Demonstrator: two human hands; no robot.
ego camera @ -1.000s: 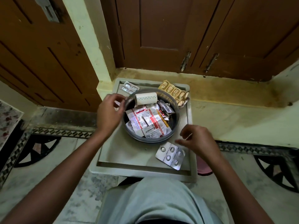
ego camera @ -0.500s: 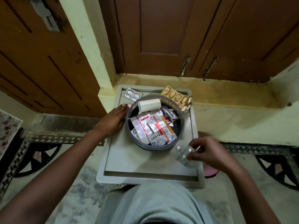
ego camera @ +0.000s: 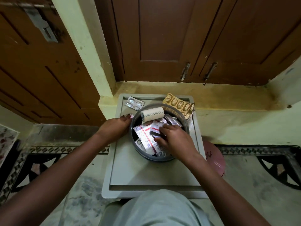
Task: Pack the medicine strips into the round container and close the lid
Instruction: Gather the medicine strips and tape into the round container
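The grey round container [ego camera: 156, 158] stands on a grey square tray [ego camera: 138, 173], open and filled with several medicine strips [ego camera: 143, 133], mostly white with red print. A white bandage roll [ego camera: 153, 114] lies across its far rim. My left hand [ego camera: 114, 128] grips the container's left wall. My right hand [ego camera: 175, 141] reaches palm down into the container, with a silver blister strip [ego camera: 161, 154] under it, mostly hidden. A silver blister strip [ego camera: 134, 103] lies on the tray's far left corner. A gold blister strip [ego camera: 180, 105] leans at the far right.
A pinkish round object [ego camera: 215, 162] lies on the floor right of the tray, partly hidden. Brown wooden doors [ego camera: 162, 38] and a pale wall ledge [ego camera: 228, 98] stand just behind the tray. My knee [ego camera: 156, 209] is at the tray's near edge.
My right hand lifted the silver strip from the tray's near right part and moved it up and left into the container. My left hand shifted from the rim to the container's left wall.
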